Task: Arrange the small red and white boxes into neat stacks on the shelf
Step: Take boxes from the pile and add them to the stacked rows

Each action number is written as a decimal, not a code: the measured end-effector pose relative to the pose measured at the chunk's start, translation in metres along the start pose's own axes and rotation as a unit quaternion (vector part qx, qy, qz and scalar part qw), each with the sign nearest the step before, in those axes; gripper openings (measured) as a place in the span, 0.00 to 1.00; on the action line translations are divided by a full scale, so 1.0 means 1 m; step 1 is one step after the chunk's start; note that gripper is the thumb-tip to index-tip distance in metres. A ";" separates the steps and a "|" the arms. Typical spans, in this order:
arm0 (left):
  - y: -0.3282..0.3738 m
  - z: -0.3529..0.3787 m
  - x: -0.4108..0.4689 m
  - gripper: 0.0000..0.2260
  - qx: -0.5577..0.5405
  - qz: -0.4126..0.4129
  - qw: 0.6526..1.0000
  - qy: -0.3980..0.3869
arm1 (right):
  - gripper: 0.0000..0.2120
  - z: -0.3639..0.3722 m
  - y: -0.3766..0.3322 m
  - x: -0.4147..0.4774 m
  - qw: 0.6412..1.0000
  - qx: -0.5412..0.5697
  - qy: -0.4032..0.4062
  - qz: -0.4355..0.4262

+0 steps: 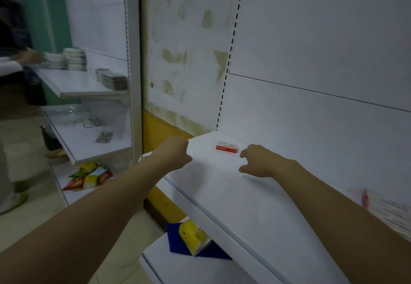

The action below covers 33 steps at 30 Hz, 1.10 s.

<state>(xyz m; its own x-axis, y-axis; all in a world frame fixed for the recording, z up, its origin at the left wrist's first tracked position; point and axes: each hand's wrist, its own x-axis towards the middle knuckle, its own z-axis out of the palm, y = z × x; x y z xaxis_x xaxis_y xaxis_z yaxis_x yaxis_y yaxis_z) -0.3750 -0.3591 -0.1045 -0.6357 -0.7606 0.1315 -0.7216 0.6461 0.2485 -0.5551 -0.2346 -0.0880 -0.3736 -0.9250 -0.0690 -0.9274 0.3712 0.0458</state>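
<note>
One small red and white box (226, 146) lies flat near the back left corner of the white shelf (240, 208). My right hand (259, 161) hovers just right of it, fingers loosely curled and holding nothing, a short gap from the box. My left hand (175, 152) hangs over the shelf's left end with its fingers curled into a fist; nothing shows in it. More red and white boxes (387, 210) lie blurred at the far right of the same shelf.
A lower shelf (160, 266) holds a yellow packet (193, 237) on a blue item. To the left stands another shelving unit (89, 83) with stacked packs, and colourful packets (89, 176) lie low down. Another person's hand (31, 57) reaches in at far left.
</note>
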 end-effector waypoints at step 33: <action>0.053 0.026 0.121 0.13 -0.027 0.204 0.977 -0.054 | 0.20 0.016 0.058 0.023 0.986 0.058 0.012 0.153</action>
<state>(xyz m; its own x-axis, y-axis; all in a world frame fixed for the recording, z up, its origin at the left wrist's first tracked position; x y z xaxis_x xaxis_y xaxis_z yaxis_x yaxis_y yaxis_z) -0.4974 -0.4147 -0.1000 -0.8946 -0.4276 0.1298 -0.3884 0.8877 0.2473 -0.6181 -0.2331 -0.1030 -0.6368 -0.7696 -0.0462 -0.7677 0.6385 -0.0544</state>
